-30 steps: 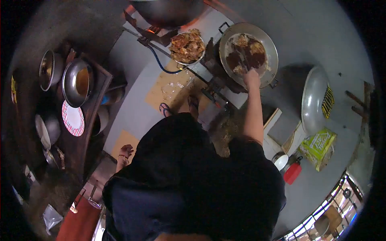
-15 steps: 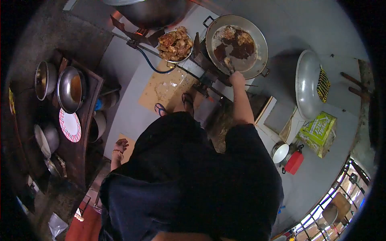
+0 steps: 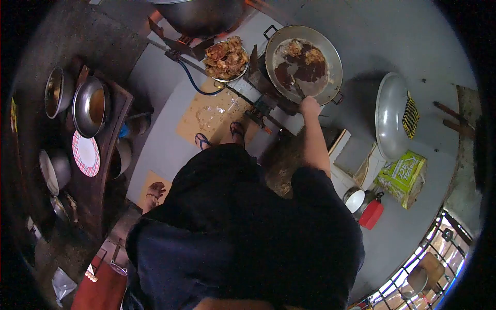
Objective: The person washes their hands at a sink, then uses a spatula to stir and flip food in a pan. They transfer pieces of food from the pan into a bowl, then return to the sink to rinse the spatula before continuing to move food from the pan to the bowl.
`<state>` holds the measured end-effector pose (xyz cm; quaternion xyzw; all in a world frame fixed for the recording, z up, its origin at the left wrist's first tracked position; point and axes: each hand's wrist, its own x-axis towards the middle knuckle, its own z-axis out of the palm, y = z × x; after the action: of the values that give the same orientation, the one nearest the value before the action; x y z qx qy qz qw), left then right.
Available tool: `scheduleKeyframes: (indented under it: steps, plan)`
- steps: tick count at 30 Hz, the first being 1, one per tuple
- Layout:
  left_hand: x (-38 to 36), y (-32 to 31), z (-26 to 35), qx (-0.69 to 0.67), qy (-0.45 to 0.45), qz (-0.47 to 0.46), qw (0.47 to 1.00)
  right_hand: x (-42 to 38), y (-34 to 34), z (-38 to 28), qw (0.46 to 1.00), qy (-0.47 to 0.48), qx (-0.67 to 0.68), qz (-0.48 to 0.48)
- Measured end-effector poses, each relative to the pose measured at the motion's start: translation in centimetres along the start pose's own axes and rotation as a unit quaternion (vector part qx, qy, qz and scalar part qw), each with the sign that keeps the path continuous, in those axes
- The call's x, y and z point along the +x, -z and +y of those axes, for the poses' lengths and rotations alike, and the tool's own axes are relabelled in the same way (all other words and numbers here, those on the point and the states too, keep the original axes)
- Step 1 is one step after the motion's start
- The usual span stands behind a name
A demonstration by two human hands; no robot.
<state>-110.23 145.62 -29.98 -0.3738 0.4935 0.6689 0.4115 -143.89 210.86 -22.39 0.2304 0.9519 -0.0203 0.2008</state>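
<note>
My right hand is closed around the handle of a thin cooking utensil, whose far end dips into the oil. Its exact kind is too small to make out. The wide two-handled pan holds dark bubbling oil, with pieces of frying meat near its far side. Left of the pan, a metal bowl is heaped with browned fried meat. Low at my left side hangs my left hand, a bracelet at the wrist, its fingers apart and holding nothing.
A large dark pot stands over a glowing burner beyond the bowl. A blue hose curves by the cardboard at my feet. Pans and a checked plate fill the left shelf. A big metal basin leans at the right.
The view has shifted slightly. My right hand still grips the utensil in the pan; a pale lump at its tip before is no longer distinct. My left hand stays low, fingers apart.
</note>
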Motion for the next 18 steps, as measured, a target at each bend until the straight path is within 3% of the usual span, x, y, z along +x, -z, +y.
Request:
scheduleKeyframes:
  steps: [3,5,7,8,10,13,15,18]
  plan:
    - [-1.4,-4.0,2.6,0.094,-0.003,0.196,0.976,-0.1,1.6,-0.4,1.0,-0.005,-0.011,0.018]
    - [-1.4,-4.2,3.2,0.106,-0.021,0.2,0.974,-0.6,3.2,-1.0,1.0,-0.011,-0.017,0.014]
    - [-1.0,-3.4,2.9,0.118,-0.039,0.204,0.971,-1.5,4.6,-2.2,0.996,0.03,0.002,0.08]
    - [-0.6,-2.6,2.6,0.072,-0.019,0.207,0.975,-2.1,5.4,-3.1,0.996,0.032,0.002,0.079]
    - [-0.7,-2.6,2.8,0.026,0.001,0.211,0.977,-3.4,6.5,-5.2,0.985,0.12,0.019,0.121]
    - [-2.2,-4.3,3.6,0.06,-0.014,0.251,0.966,-2.8,5.1,-8.6,0.975,0.181,0.014,0.127]
    - [-3.3,-4.6,3.9,0.0,-0.044,0.209,0.977,-2.5,4.1,-11.3,0.969,0.217,-0.008,0.115]
    - [-4.1,-3.9,2.9,0.027,-0.024,0.209,0.977,-0.5,1.1,-14.3,0.949,0.291,-0.056,0.11]
